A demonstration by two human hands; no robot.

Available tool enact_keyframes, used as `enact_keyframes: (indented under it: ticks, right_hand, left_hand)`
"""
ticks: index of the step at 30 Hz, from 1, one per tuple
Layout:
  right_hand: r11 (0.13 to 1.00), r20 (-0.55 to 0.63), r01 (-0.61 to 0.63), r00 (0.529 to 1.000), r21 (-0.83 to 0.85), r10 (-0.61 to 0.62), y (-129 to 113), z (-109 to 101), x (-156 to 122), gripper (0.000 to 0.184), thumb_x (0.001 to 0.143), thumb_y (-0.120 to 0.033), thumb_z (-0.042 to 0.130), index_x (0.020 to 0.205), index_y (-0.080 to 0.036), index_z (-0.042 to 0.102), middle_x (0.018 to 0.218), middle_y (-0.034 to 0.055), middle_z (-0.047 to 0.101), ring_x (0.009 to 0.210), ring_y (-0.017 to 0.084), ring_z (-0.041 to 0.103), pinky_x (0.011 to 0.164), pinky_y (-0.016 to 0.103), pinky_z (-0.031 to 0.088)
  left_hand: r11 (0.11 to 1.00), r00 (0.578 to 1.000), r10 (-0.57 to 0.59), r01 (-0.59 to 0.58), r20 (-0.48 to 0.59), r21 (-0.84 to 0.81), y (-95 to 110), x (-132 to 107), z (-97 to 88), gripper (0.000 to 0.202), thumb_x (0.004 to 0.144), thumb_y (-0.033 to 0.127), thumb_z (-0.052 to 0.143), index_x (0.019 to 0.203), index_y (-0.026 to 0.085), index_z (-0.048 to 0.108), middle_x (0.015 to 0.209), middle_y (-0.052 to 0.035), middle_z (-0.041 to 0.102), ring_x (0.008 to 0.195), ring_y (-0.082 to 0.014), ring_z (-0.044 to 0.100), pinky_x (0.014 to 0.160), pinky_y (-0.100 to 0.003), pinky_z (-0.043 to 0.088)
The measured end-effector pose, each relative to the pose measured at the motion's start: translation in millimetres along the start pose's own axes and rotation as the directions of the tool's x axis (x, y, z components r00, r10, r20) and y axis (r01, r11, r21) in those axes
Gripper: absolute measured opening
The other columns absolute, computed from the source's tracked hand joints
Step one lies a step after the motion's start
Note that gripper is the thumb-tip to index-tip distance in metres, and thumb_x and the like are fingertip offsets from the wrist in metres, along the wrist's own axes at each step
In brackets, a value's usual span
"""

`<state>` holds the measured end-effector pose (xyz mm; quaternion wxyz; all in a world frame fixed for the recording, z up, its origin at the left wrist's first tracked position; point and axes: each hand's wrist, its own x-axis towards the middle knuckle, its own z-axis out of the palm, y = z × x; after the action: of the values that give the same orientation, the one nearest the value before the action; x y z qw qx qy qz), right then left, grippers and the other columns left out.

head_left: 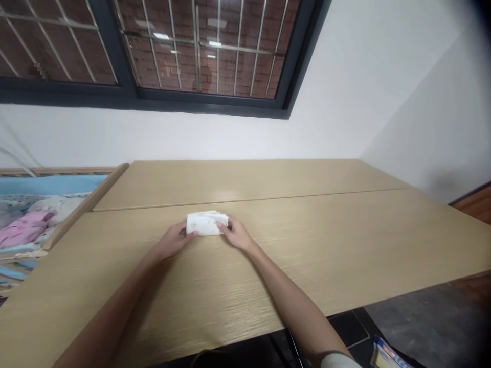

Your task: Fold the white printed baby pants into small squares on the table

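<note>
A small white bundle, apparently a folded diaper (pixel 206 224), is held over the tabletop (pixel 307 245). It has a faint round print near its left end and a ruffled edge at its right end. My left hand (pixel 177 238) grips the left end, with the thumb along the lower front and the fingers behind. At the right end, my right hand (pixel 236 233) pinches it, thumb on the front face and the other fingers partly hidden behind. I cannot tell whether its underside touches the table.
A wooden-railed crib (pixel 88 202) with blue lining adjoins the table's left side. Inside lie a pink cloth (pixel 26 227) and pale bedding. A white wall (pixel 230 135) and a barred window (pixel 203 51) stand behind the table. A colourful packet (pixel 387 353) shows below its front edge.
</note>
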<state>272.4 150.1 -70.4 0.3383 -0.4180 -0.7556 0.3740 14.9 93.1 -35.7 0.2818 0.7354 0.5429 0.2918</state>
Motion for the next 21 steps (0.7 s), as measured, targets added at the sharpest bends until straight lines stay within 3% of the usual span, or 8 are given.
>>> enact_keyframes:
  ticks: [4,7,10,14,16,18,19,21]
  right_hand:
    - [1.0,-0.142,0.011,0.99,-0.019,-0.013,5.9,14.5,8.1,0.035,0.099,-0.046,0.054,0.117,-0.018,0.063,0.106,0.0106,0.071,0.097,0.025,0.066,0.088,0.039,0.055]
    - [0.996,-0.249,0.053,0.966,-0.067,-0.068,9.0,20.6,15.7,0.033,0.094,-0.042,0.059,0.116,-0.017,0.06,0.111,0.0127,0.067,0.101,0.025,0.064,0.092,0.041,0.054]
    - [0.997,-0.291,0.025,0.956,-0.067,-0.044,14.7,22.4,26.5,0.038,0.089,-0.04,0.065,0.117,-0.015,0.057,0.111,0.0131,0.065,0.101,0.025,0.064,0.091,0.042,0.055]
    - [0.991,-0.275,-0.132,0.954,-0.035,0.117,17.6,25.3,37.4,0.042,0.081,-0.038,0.072,0.113,-0.014,0.057,0.102,0.0112,0.066,0.091,0.025,0.066,0.083,0.042,0.058]
    - [0.985,-0.361,-0.155,0.925,-0.08,0.116,11.5,29.3,35.5,0.054,0.08,-0.036,0.074,0.124,-0.012,0.054,0.114,0.0158,0.063,0.101,0.027,0.066,0.088,0.044,0.058]
    - [0.97,-0.45,-0.087,0.893,-0.227,-0.026,-0.4,34.0,28.9,0.063,0.084,-0.033,0.069,0.14,-0.011,0.047,0.134,0.0223,0.055,0.123,0.032,0.06,0.103,0.049,0.052]
    - [0.945,-0.448,-0.029,0.885,-0.325,-0.127,-7.6,36.3,25.1,0.064,0.089,-0.033,0.064,0.145,-0.012,0.043,0.142,0.0239,0.049,0.133,0.033,0.053,0.11,0.051,0.047]
    - [0.861,-0.32,0.11,0.899,-0.497,-0.299,-21.2,40.0,19.1,0.061,0.096,-0.031,0.052,0.153,-0.012,0.039,0.153,0.0233,0.043,0.145,0.032,0.041,0.119,0.051,0.037]
  left_hand:
    - [0.989,0.979,-0.132,0.141,-0.152,0.049,-12.4,5.4,18.0,0.04,0.094,0.053,0.047,0.091,0.017,0.065,0.083,-0.0065,0.072,0.074,-0.0216,0.065,0.069,-0.03,0.048]
    - [0.971,0.946,-0.206,0.23,-0.249,0.071,-20.4,8.8,29.1,0.029,0.091,0.048,0.055,0.085,0.02,0.06,0.078,-0.0053,0.07,0.073,-0.0223,0.065,0.068,-0.031,0.047]
    - [0.959,0.917,-0.243,0.275,-0.317,0.061,-25.5,8.5,35.8,0.024,0.089,0.042,0.06,0.098,0.021,0.057,0.088,-0.0046,0.072,0.081,-0.0222,0.069,0.072,-0.031,0.05]
    - [0.954,0.889,-0.23,0.287,-0.396,0.091,-26.0,5.1,39.5,0.047,0.089,0.039,0.063,0.127,0.017,0.048,0.102,-0.0088,0.073,0.098,-0.0278,0.07,0.086,-0.039,0.053]
    - [0.953,0.878,-0.187,0.271,-0.441,0.136,-21.8,4.1,40.5,0.058,0.089,0.038,0.063,0.138,0.014,0.042,0.123,-0.0171,0.067,0.122,-0.0343,0.062,0.103,-0.049,0.048]
    - [0.955,0.872,-0.055,0.189,-0.486,0.231,-15.0,4.5,42.2,0.065,0.091,0.037,0.059,0.147,0.011,0.036,0.148,-0.0239,0.05,0.144,-0.0384,0.042,0.116,-0.055,0.036]
    - [0.948,0.872,0.045,0.116,-0.487,0.295,-11.3,5.2,43.5,0.068,0.094,0.037,0.055,0.151,0.009,0.033,0.156,-0.0249,0.041,0.15,-0.0384,0.033,0.12,-0.056,0.031]
    - [0.904,0.874,0.255,-0.063,-0.415,0.423,-5.3,7.3,47.1,0.069,0.099,0.038,0.047,0.156,0.006,0.026,0.163,-0.0249,0.03,0.156,-0.0362,0.02,0.125,-0.055,0.026]
